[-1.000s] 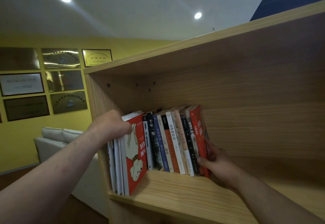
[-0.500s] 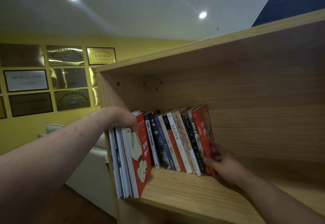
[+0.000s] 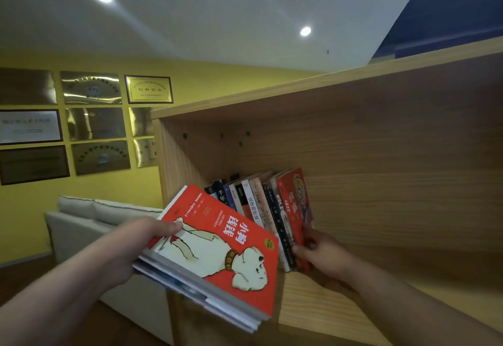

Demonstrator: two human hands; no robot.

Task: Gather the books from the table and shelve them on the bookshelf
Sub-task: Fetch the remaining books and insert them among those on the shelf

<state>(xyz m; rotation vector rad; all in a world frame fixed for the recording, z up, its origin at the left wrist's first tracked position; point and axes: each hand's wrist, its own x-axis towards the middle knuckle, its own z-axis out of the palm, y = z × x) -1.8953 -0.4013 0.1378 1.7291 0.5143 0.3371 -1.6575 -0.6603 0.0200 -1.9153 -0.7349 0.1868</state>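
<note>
At the wooden bookshelf's [image 3: 353, 155] left end, the right hand [image 3: 321, 250] braces the leaning row of books [image 3: 261, 209]; the left hand [image 3: 136, 245] grips a red-covered stack [image 3: 217, 253] tilted before its front edge.

1. The framed gold plaque [image 3: 149, 89] on the yellow wall reads "创新企业"; the smaller lines under it are too small to read.
2. The red book [image 3: 217, 247] with the white dog on its cover, lying on top of the stack, carries a yellow title that reads "小狗钱钱", seen rotated.
3. A white spine [image 3: 251, 204] in the shelved row reads "法律的悖论".
4. A dark spine [image 3: 221, 196] near the left of the row begins "千年"; the rest is hidden.
5. The other plaques and spines are blurred.
</note>
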